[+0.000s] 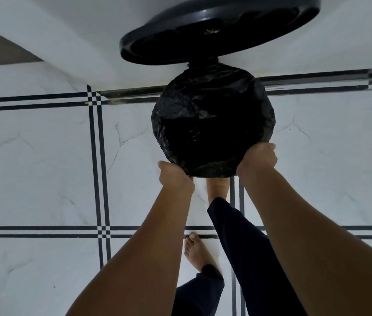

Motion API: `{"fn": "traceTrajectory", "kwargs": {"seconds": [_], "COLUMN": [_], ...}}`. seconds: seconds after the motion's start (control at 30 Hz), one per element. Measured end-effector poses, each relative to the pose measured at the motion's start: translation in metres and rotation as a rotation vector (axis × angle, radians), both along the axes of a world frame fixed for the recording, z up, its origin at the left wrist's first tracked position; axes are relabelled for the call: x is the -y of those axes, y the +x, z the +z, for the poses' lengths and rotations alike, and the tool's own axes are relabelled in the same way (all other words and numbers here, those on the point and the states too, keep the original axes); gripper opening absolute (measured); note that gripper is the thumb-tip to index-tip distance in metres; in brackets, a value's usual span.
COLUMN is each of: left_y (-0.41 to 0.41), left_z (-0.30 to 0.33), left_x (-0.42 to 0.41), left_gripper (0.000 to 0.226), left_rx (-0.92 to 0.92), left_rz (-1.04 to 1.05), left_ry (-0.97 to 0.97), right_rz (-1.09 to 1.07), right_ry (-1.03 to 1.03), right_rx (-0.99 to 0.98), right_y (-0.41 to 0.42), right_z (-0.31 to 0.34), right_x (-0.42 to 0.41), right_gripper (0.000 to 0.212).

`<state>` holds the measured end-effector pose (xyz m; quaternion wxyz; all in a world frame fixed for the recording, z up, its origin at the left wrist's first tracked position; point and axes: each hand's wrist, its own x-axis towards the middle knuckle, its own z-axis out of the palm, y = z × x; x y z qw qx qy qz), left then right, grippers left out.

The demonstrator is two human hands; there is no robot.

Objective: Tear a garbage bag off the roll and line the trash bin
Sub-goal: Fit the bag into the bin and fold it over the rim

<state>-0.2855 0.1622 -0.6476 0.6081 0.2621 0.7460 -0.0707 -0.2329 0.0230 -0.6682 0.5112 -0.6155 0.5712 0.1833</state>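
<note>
The round bin lined w/ a crinkled black plastic garbage bag is stood on the white marble-look tiled floor w/ dark grid lines, against the white wall behind it. The round black plastic lid is raised behind and above the bin opening, leaned toward the wall. The left hand is placed at the bin's near-left rim, the right hand at its near-right rim, both touching the bag. One bare foot is set just before the bin, between the hands; the other bare foot is further back, between the forearms.
</note>
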Motion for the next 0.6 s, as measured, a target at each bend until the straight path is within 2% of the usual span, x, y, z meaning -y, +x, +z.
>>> {"fn": "traceTrajectory", "kwargs": {"seconds": [0.03, 0.07, 0.1, 0.13, 0.17, 0.23, 0.27, 0.33, 0.37, 0.4, 0.43, 0.5, 0.6], "left_y": [-0.001, -0.001, -0.001, -0.002, -0.002, 0.000, -0.001, -0.005, -0.008, -0.011, -0.014, -0.018, -0.019], "left_z": [-0.001, -0.001, -0.003, -0.008, -0.013, -0.022, -0.024, -0.029, -0.029, -0.028, -0.026, -0.014, -0.001], "left_x": [0.004, 0.007, 0.008, 0.009, 0.009, 0.008, 0.007, 0.005, 0.004, 0.003, 0.002, -0.001, -0.007], "left_gripper": [0.047, 0.048, 0.050, 0.051, 0.052, 0.054, 0.053, 0.045, 0.040, 0.037, 0.037, 0.045, 0.048], "left_rx": [0.052, 0.080, 0.090, 0.097, 0.109, 0.150, 0.172, 0.218, 0.220, 0.178, 0.114, -0.012, -0.085], "left_rz": [0.032, 0.054, 0.071, 0.087, 0.096, 0.110, 0.118, 0.078, 0.043, 0.002, -0.036, -0.113, -0.318], "left_ry": [-0.064, -0.102, -0.115, -0.111, -0.096, -0.058, -0.041, -0.009, 0.001, 0.013, 0.031, 0.098, 0.309], "right_rz": [-0.026, -0.017, 0.261, 0.651, 0.807, 0.748, 0.586, 0.036, -0.254, -0.450, -0.453, -0.319, 0.097], "right_ry": [0.028, -0.017, -0.167, -0.348, -0.465, -0.455, -0.428, -0.152, 0.006, 0.104, 0.104, 0.035, -0.326], "right_rx": [0.040, -0.001, -0.121, -0.243, -0.320, -0.315, -0.295, -0.169, -0.037, -0.042, -0.054, -0.059, -0.047], "right_y": [0.002, 0.005, -0.001, -0.003, -0.001, -0.004, -0.005, 0.003, 0.006, 0.005, 0.004, 0.002, 0.002], "right_z": [-0.006, -0.010, 0.000, 0.005, 0.005, -0.015, -0.020, -0.019, -0.012, -0.003, 0.005, 0.016, 0.031], "right_x": [-0.004, -0.006, -0.007, -0.005, -0.003, 0.004, 0.007, 0.008, 0.009, 0.010, 0.011, 0.010, 0.011], "right_gripper": [0.064, 0.060, 0.061, 0.062, 0.059, 0.059, 0.061, 0.057, 0.055, 0.054, 0.055, 0.056, 0.052]}}
